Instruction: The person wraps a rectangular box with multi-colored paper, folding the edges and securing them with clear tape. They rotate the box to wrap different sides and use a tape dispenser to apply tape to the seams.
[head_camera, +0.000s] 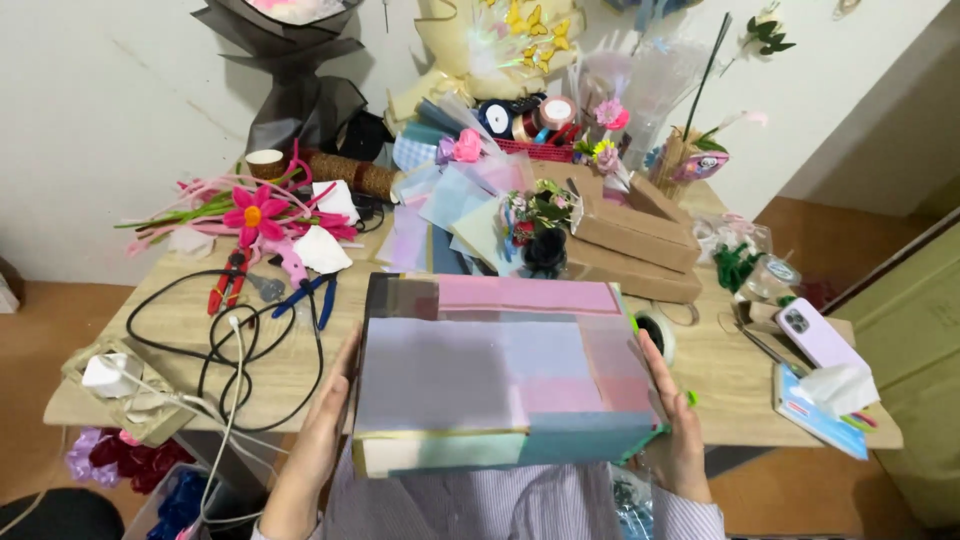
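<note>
White wall (120, 120), wooden table (740, 380), brown floor (40, 330)

Pastel patchwork — lilac, pink, teal — is shown on the paper stack (500, 385); behind it, a magenta flower (252, 216) — yellow-centred.

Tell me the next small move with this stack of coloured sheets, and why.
Probably lower the stack of coloured sheets onto the table edge. The left hand and right hand press flat against its two sides, and bare wood shows only near that edge, between the cables and tape roll.
</note>
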